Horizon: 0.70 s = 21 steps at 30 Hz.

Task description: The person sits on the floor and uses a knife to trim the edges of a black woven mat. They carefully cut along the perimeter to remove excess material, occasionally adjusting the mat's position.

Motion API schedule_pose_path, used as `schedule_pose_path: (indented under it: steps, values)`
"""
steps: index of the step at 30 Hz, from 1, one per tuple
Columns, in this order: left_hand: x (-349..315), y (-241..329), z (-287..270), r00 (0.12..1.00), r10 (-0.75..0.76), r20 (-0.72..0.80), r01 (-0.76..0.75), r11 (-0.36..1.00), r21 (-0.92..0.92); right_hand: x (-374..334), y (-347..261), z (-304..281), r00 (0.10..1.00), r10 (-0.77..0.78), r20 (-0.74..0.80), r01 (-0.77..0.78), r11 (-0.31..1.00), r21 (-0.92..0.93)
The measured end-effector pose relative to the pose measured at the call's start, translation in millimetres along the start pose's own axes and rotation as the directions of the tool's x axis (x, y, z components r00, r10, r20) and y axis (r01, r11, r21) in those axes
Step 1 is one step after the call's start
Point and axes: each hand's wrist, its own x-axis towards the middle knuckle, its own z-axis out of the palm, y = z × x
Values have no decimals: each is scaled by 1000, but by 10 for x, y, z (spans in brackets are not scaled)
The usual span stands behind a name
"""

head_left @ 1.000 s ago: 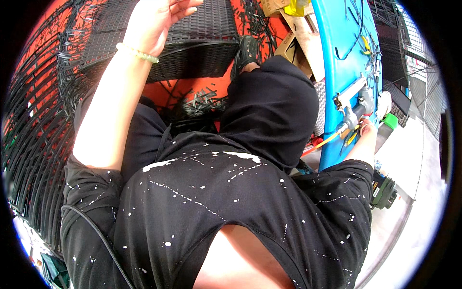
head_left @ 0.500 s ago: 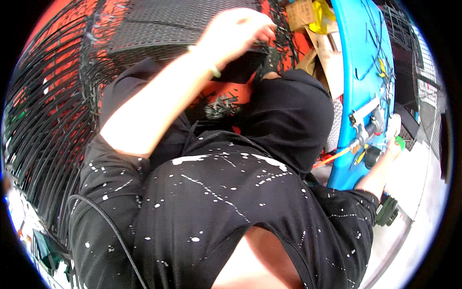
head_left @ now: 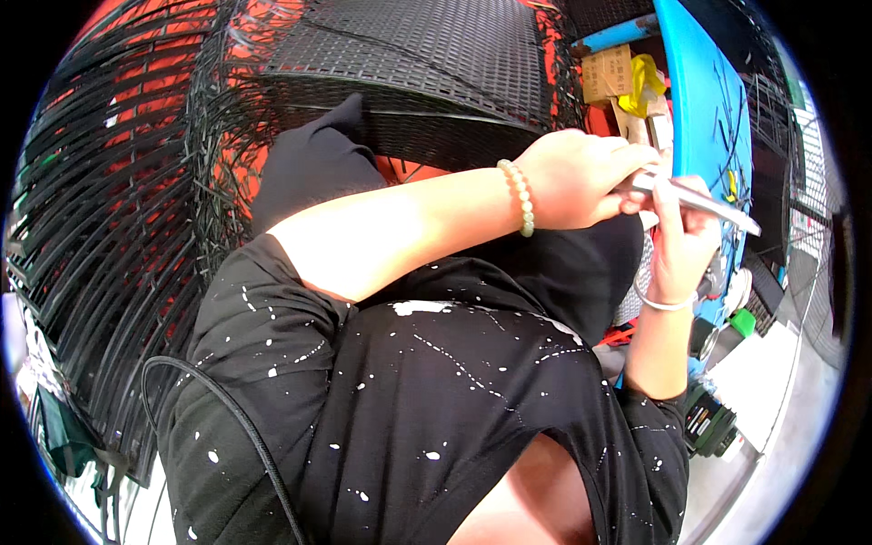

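The left hand (head_left: 572,180) curls its fingers around the left end of a slim silver tool (head_left: 727,212); the right hand (head_left: 681,241) grips it between thumb and fingers, so neither is free. The tool lies at the right, over the near part of a blue table (head_left: 698,86), partly hidden by the fingers. Beyond the hands sit a cardboard box (head_left: 607,74) and a yellow bag (head_left: 643,86). Black woven wickerwork (head_left: 409,54) stands far, left of the box; the left forearm crosses the lap.
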Motion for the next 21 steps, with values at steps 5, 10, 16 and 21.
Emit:
schedule_pose_path:
  steps: [5,10,16,21]
  values:
    - [110,-28,-311,958,-251,-135,250,968,-27,401,68,245,996,-75,49,63,974,218]
    - [189,-93,-1106,858,-479,-186,338,799,-498,850,550,193,972,96,213,-74,991,-109]
    - [-233,-146,-1885,517,-738,-434,423,661,-620,1530,1925,437,771,147,619,263,813,-520]
    - [-518,-434,-1835,533,-797,-283,436,545,-716,1786,2690,626,718,286,635,467,478,-744]
